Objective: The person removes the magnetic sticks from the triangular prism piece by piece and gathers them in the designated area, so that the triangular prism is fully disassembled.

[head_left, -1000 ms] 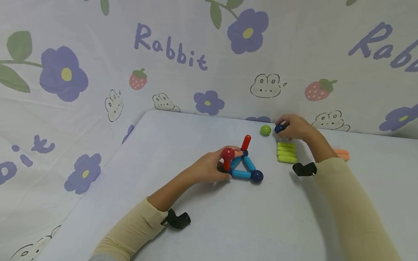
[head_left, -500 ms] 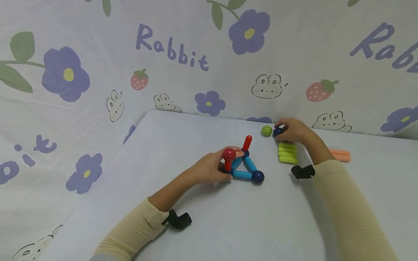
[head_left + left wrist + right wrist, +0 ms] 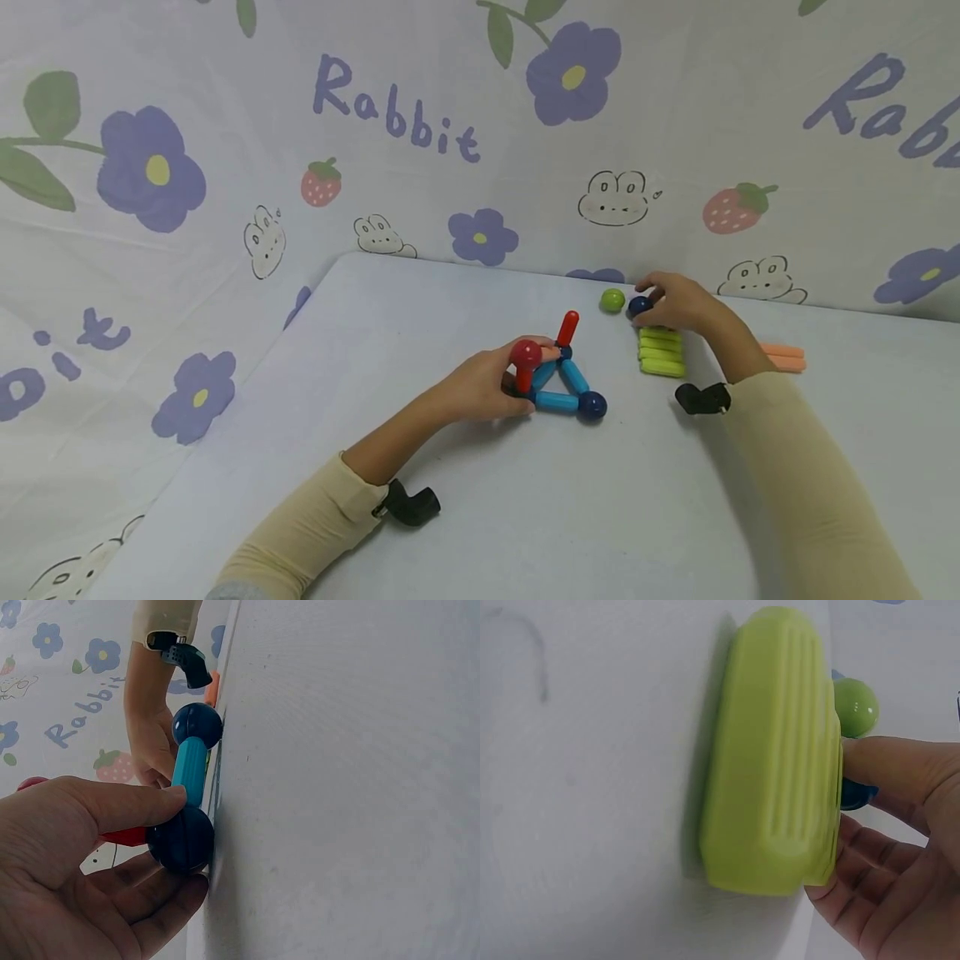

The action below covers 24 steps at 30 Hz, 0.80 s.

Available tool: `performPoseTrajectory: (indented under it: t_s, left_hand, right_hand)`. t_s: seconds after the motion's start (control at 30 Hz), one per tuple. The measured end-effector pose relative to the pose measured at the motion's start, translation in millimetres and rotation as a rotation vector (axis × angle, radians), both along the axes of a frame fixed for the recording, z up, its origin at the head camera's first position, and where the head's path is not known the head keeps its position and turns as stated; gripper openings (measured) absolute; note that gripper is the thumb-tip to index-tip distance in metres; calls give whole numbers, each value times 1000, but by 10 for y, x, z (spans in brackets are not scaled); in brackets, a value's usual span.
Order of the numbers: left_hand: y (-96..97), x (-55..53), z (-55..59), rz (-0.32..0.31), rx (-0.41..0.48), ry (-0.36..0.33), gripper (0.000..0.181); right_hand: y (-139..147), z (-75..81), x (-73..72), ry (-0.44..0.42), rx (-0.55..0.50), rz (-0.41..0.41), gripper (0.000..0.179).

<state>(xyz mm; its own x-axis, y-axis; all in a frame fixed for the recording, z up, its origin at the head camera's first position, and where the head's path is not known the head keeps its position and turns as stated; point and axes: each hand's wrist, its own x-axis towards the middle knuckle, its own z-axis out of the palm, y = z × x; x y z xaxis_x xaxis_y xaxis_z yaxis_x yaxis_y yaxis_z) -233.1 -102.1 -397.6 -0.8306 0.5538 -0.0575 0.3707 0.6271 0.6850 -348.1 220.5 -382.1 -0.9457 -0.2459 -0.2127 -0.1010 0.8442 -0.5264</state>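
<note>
My left hand (image 3: 487, 383) grips the near-left corner of a ball-and-stick triangle, its thumb and fingers about a dark blue ball (image 3: 180, 840). Light blue sticks (image 3: 557, 402) form the sides, and another dark blue ball (image 3: 592, 406) sits at the right corner. Above the held corner rises a red stick topped by a red ball (image 3: 526, 354). A second red stick (image 3: 568, 328) stands at the far corner. At the table's back, my right hand (image 3: 678, 302) pinches a loose dark blue ball (image 3: 641, 306) between thumb and fingers, partly hidden by the thumb in the right wrist view.
A light green ball (image 3: 612, 300) lies just left of my right hand. Several yellow-green sticks (image 3: 662, 352) lie side by side in front of that hand. Orange sticks (image 3: 783, 357) lie farther right, partly behind the right forearm. A printed cloth (image 3: 420, 192) hangs behind the white table (image 3: 570, 517).
My right hand and the loose dark blue ball have shifted slightly toward me, nearer the yellow-green sticks. My left hand stays on the triangle's corner.
</note>
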Motion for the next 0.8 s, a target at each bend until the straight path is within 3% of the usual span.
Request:
performPoseTrajectory:
  t_s: [0.6,0.7,0.8]
  left_hand:
    - [-6,4,-11,-6,34,0,88]
    - [-5,2,-7,-3,33,-1,88]
    - [4,-1,-5,-1,17,0,87]
  right_hand:
    - [46,-38,46,44,-25,-26,66]
    - [-10,-25,70,89,-2,-14,64]
    - [-117,2,131,186,6,21,57]
